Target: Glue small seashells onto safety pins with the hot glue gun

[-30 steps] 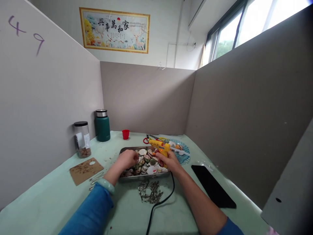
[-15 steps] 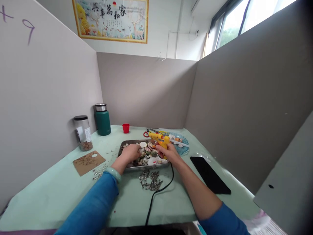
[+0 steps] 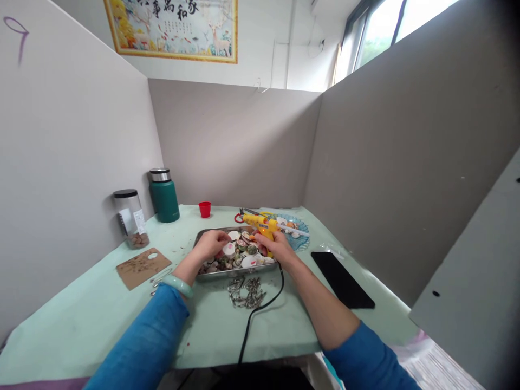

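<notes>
- Standing on three sides, grey partitions (image 3: 235,146) enclose a worktop (image 3: 73,319) covered in pale green
- In the middle of the worktop sits a shallow metal tray (image 3: 235,272), heaped with mixed shells in white, brown and green tones
- Right of the tray, well apart from it, a black slab (image 3: 343,280) lies flat at a slant
- Behind the tray's right end is a blue scalloped plate (image 3: 304,242) with more shells on it
- At the far left, a green bottle (image 3: 164,197) stands upright, and a clear jar (image 3: 130,219) with a black lid stands nearer, brown pieces at its bottom
- In front of the jar lies a brown card (image 3: 142,268) with a hole
- The right hand (image 3: 280,248) is clamped round the handle of a yellow glue gun (image 3: 260,221), above the tray's right side, nozzle pointing left, white stick at the back
- The left hand (image 3: 211,245), over the tray's left half, has its fingers closed on a white shell (image 3: 229,249) with a pink mark
- Between tray and near edge lies a pile of small metal pieces (image 3: 247,293), a black cord (image 3: 266,304) curving past its right
- Behind the tray stands a little red cup (image 3: 205,210)
</notes>
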{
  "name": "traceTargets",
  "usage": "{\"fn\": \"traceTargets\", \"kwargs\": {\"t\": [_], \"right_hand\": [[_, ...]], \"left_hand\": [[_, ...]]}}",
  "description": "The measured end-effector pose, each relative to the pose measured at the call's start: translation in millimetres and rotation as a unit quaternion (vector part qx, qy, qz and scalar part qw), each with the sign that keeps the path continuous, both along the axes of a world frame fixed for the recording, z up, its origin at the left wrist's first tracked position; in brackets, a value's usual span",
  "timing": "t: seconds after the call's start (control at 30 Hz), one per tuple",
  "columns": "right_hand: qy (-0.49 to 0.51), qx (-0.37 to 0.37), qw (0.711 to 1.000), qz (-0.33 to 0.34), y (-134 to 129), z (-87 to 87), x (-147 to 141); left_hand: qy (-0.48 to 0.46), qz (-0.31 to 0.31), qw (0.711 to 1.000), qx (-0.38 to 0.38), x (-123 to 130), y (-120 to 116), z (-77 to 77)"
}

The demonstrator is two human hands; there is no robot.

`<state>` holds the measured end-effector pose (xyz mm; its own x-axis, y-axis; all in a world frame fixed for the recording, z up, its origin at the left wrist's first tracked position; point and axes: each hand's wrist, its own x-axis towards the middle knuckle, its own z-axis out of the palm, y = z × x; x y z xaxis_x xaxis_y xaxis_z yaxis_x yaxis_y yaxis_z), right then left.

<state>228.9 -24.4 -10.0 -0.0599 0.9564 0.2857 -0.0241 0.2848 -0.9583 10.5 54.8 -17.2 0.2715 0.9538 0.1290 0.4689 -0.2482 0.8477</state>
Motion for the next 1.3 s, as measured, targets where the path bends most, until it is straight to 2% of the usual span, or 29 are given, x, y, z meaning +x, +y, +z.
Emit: {"fn": "traceTargets", "kwargs": {"t": [0.1,0.2,0.27,0.4,0.5,0.6,0.83,0.9,0.97,1.03,1.13,1.2,1.3], "right_hand": [[-0.011,0.007,1.0,0.002,-1,1.3,0],[-0.017,0.007,1.0,0.004,-3,3.0,0],[-0.02,0.003,1.0,0.005,-3,3.9,0],[-0.021,-0.008,1.0,0.007,-3,3.8,0],[-0.024,-0.006,1.0,0.009,-2,2.0,0],[-0.024,-0.003,1.0,0.007,0,0.4,0],[-0.042,-0.007,0.999,0.011,-4,3.5,1],[-0.048,-0.012,0.999,0.019,-4,3.7,1],[-0.05,-0.009,0.998,0.024,-4,2.9,1],[-0.05,-0.002,0.998,0.023,-3,2.0,1],[-0.051,0.009,0.998,0.033,-4,1.9,2],[-0.052,0.018,0.997,0.047,-5,3.0,2],[-0.052,0.023,0.996,0.064,-8,5.3,2]], "left_hand": [[0.088,-0.024,0.995,0.038,1,-1,-0.4],[0.127,-0.058,0.99,0.028,0,-1,1.8],[0.168,-0.057,0.983,0.042,-3,-1,5.7],[0.29,-0.056,0.947,0.125,-12,-4,15.2],[0.359,-0.098,0.921,0.111,-13,-8,16.9],[0.386,-0.103,0.911,0.1,-11,-10,13.8],[0.207,-0.022,0.97,0.125,-8,-5,9.1],[0.094,-0.026,0.993,0.073,-7,-8,11.9],[-0.052,-0.041,0.998,-0.016,-4,-13,16.9],[-0.178,-0.06,0.976,-0.106,-2,-19,23.1],[-0.317,-0.074,0.925,-0.197,-1,-26,30.6],[-0.357,-0.083,0.9,-0.235,-1,-27,32.6],[-0.369,-0.114,0.881,-0.273,-1,-26,31.5]]}}
